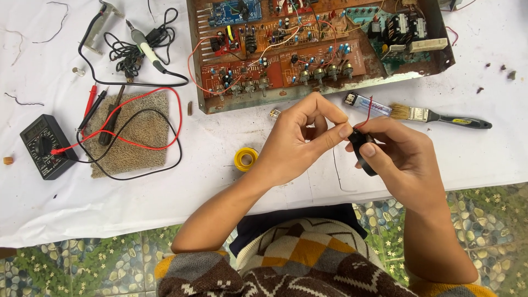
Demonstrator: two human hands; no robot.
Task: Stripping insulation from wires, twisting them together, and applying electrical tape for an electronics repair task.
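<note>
Hands point(352, 144) together, black tape roll point(364, 151) between

left hand point(297, 140) fingers pinched; right hand point(399, 159) curled shut, fingertips meeting

The rusty metal chassis with orange circuit boards point(330, 60) at the top of the frame is cut off by the upper edge, so its far side is out of sight. The small black round part point(363, 151) at centre right is mostly covered by the right hand point(404, 165) and the fingertips of the left hand point(297, 140); its shape cannot be told fully. The thin red wire point(367, 113) rising from it vanishes between the fingers. The grey metal clamp point(102, 22) at upper left runs past the top edge. The small brown object point(7, 160) at the left edge is too small to identify.
</note>
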